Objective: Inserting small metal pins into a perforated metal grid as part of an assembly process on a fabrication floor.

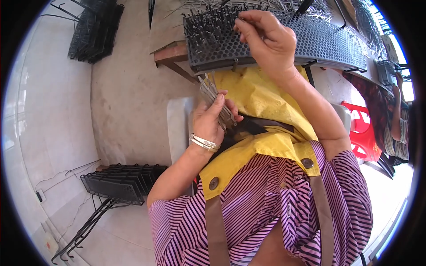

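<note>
The left hand is curled around a loose bundle of slender, dull-grey, metal-looking strips, held at a slant above the lap, their upper ends fanning out past the thumb. The right hand reaches over a long, dark-grey, perforated metal rack, thumb and fingertips drawn close together beside a thick cluster of thin, dark upright pieces; I cannot tell from here whether a piece sits between them. Each strip looks light and stiff, and probably a little slick, so I'd expect the bundle to slide apart if the grip slackens (a tangle seems likelier than a break). Mid-length looks the best hold for the bundle, a protruding end for a single strip. The rack's round holes make a hard, regular mesh, unlike the creased, smooth-faced yellow apron below and the silvery, rounded bangles on the left wrist.
</note>
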`<state>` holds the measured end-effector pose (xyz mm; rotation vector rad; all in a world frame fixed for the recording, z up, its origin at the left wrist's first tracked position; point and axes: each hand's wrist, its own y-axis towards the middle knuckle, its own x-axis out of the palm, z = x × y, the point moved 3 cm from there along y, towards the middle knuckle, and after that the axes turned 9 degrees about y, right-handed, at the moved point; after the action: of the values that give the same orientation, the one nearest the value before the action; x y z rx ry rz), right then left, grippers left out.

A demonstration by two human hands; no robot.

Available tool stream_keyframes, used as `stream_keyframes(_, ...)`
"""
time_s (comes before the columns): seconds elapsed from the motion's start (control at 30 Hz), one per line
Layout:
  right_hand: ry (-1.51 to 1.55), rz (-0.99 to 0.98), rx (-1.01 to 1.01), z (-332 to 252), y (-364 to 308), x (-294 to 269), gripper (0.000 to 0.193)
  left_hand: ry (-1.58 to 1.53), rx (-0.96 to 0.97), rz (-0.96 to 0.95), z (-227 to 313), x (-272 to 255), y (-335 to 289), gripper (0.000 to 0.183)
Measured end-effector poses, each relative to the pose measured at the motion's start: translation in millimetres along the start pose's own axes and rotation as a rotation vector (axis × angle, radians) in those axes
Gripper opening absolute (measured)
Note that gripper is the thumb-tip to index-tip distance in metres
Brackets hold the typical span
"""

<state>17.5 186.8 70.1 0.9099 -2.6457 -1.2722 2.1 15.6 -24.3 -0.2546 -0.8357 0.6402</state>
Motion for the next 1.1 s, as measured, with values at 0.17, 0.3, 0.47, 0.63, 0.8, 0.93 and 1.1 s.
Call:
stream_keyframes(0.17,-0.073,-0.086,-0.247,-0.6,2.8,10.7,0.01,-0.042,-0.047,0.019,1.4,3.2,-2.8,0.022)
stream_keyframes(0.3,-0.109,-0.31,-0.372,2.9,-4.7,20.4,0.019,-0.087,-0.095,0.02,3.0,1.3,-3.7,0.025)
stream_keyframes(0.47,-0.355,-0.661,-0.228,12.0,-23.0,37.8,0.028,-0.046,-0.108,0.017,2.4,0.6,-3.3,0.022)
stream_keyframes(0.63,-0.187,-0.453,-0.058,-7.1,-35.3,25.3,0.018,-0.04,-0.098,-0.002,5.7,1.2,-4.7,0.021)
stream_keyframes(0.8,0.391,-0.545,0.853,2.2,-57.5,16.4,0.008,0.0,-0.104,-0.054,5.6,9.7,-8.8,0.022)
stream_keyframes(0.93,0.448,-0.467,0.907,5.3,-63.1,14.6,0.005,-0.009,-0.103,-0.03,4.0,10.5,-6.6,0.022)
stream_keyframes(1.1,0.508,-0.347,0.981,7.2,-60.5,6.9,0.009,0.064,-0.055,0.016,7.8,10.3,-7.7,0.022)
